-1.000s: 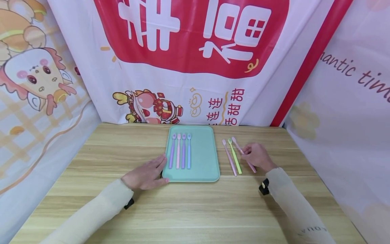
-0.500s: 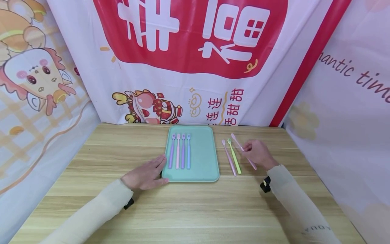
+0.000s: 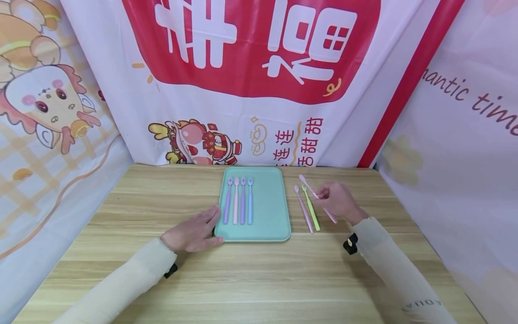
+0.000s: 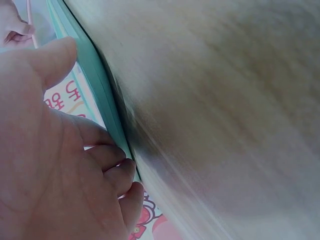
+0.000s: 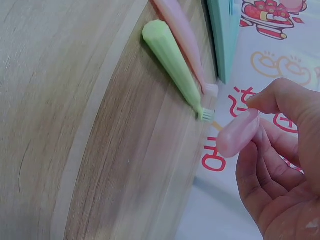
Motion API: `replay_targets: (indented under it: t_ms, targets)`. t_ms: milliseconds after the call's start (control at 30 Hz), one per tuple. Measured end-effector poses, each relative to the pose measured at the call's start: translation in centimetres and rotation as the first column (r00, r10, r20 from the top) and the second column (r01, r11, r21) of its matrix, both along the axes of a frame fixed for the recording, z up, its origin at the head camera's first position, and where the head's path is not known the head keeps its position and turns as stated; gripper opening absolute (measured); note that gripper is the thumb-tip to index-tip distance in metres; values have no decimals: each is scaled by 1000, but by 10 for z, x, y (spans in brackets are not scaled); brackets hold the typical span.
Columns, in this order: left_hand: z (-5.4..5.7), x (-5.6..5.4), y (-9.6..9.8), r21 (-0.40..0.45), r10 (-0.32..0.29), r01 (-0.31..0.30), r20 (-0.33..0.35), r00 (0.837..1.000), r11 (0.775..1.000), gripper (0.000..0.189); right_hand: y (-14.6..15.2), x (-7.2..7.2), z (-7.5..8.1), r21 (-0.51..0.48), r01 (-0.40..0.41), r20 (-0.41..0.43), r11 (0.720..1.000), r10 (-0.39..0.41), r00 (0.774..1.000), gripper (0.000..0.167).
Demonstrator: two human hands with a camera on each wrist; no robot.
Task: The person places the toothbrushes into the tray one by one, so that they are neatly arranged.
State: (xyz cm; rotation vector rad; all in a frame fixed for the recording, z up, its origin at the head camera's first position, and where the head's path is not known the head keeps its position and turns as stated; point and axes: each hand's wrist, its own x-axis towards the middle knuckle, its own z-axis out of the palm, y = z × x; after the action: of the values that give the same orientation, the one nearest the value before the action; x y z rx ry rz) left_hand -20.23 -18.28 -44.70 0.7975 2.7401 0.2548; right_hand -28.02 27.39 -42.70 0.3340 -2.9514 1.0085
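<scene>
My right hand [image 3: 337, 201] pinches a pink toothbrush [image 5: 237, 134] between thumb and fingers, its handle end toward the right wrist camera. In the head view its head points up and left, over the table beside the tray. Left of it a green toothbrush [image 3: 311, 209] and another pink toothbrush [image 3: 304, 210] lie on the table. My left hand [image 3: 194, 230] rests with straight fingers against the left edge of the mint-green tray [image 3: 269, 229]. Inside the tray's left half lie two purple toothbrushes, a pink toothbrush [image 3: 236, 202] and a blue toothbrush [image 3: 250, 202], side by side.
The wooden table [image 3: 259, 283] runs back to a white and red printed cloth [image 3: 251, 90]. Printed cloths also hang along the left and right sides. A black wrist device [image 3: 350, 243] sits under the right wrist.
My right hand has lifted the pink toothbrush and carried it slightly left, toward the green one. My left hand and the tray have stayed in place.
</scene>
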Motion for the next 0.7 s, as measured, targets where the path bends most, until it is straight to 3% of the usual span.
replay_targets:
  t_ms: [700]
  targets:
    - [3, 2, 2, -17, 4, -4, 3, 1000, 1000, 91, -29, 5, -6, -34, -59, -24, 998, 58, 998, 17]
